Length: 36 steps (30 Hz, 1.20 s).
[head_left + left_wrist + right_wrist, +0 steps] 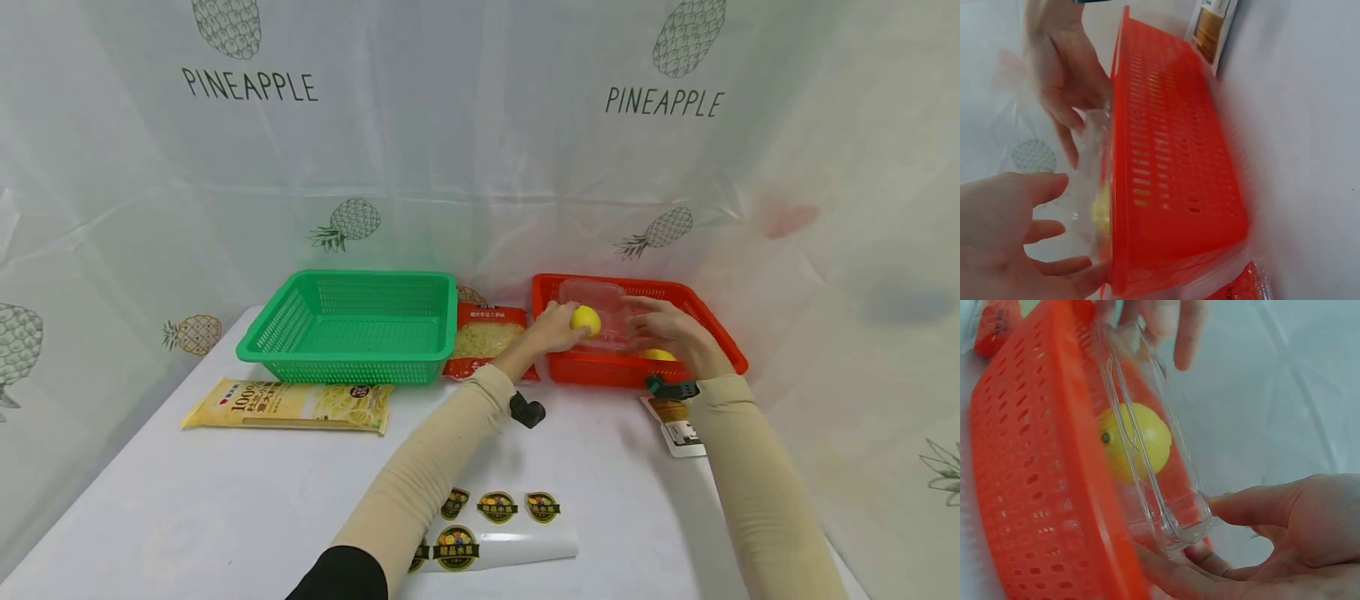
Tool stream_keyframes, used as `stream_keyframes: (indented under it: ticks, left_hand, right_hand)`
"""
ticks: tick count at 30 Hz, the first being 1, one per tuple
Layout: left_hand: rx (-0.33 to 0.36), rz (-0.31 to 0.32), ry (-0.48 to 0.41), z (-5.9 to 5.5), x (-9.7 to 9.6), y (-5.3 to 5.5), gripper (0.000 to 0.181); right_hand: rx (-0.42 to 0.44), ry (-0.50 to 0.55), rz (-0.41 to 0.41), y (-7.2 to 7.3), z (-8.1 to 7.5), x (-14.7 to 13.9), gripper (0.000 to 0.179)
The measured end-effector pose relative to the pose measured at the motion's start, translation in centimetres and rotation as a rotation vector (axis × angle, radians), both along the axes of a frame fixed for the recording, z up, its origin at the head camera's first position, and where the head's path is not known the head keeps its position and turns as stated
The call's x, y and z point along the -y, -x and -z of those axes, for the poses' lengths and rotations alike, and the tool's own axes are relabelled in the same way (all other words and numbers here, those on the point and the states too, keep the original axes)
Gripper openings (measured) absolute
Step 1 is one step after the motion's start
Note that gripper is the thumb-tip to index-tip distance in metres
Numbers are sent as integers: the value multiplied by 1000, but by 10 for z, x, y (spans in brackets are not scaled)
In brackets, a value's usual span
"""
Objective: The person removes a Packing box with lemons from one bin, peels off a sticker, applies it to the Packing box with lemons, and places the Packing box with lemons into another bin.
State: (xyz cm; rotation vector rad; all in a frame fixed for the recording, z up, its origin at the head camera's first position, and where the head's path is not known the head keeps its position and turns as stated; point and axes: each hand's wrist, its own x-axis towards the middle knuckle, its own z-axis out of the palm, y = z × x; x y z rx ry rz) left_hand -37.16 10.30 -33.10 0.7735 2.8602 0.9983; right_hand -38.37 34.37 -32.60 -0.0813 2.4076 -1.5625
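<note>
A yellow lemon (586,321) shows by my left hand (553,327), over the red basket (600,369). In the right wrist view the lemon (1141,442) appears through the walls of a clear plastic box (1179,512). My right hand (1297,531) grips one end of this box, thumb against its corner and fingers below. In the left wrist view my left hand (1016,234) has its fingers spread apart near the basket rim, with the lemon (1101,212) just beyond them. Another yellow fruit (658,355) lies in the basket, partly hidden by my right hand.
A green basket (348,368) stands to the left, with a yellow pasta packet (288,406) before it. Between the baskets lies a red packet (487,337). A brown-and-white pouch (681,432) lies before the red basket; a sticker sheet (525,546) is nearer.
</note>
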Motion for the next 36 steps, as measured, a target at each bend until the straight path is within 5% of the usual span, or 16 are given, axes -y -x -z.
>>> stream_keyframes:
  ticks: [18, 31, 36]
  left_hand:
    - [126, -79, -343, -1, 8, 8, 67]
    - [331, -5, -615, -3, 36, -4, 71]
    - [346, -7, -644, -7, 46, -8, 68]
  right_hand:
    - [-57, -12, -95, -25, -40, 3, 59]
    - [-56, -34, -87, -44, -52, 25, 60]
    - [-52, -21, -70, -52, -55, 33, 63]
